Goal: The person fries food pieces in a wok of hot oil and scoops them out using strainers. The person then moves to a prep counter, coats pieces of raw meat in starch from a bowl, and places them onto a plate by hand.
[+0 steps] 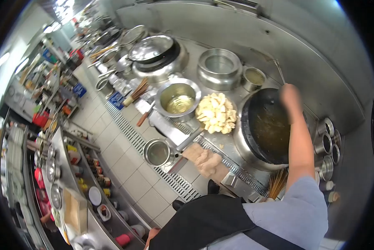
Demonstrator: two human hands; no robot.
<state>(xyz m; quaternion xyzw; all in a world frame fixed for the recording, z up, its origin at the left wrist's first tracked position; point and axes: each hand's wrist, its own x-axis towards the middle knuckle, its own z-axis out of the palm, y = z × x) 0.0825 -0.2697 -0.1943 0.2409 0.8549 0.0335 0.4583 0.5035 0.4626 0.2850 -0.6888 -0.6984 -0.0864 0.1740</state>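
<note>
At the upper right, my right hand [291,99], blurred, is closed on the end of a long metal ladle handle [280,73]. The ladle's bowl end leans up by the steel back wall. Below and beside this hand sits a large black wok [270,129] with brownish liquid in it. Left of the wok, pale cut chunks [217,113] are heaped in a pan with a handle. A bit of skin, apparently my left hand or forearm [152,236], shows at the bottom edge; its fingers cannot be made out.
A pot of yellowish liquid [178,99], a wide steel pot [219,68] and a lidded wok [152,48] stand on the range. A crumpled cloth [205,161] lies at its front edge. Small steel containers [323,143] line the right. Shelves [91,183] fill the left.
</note>
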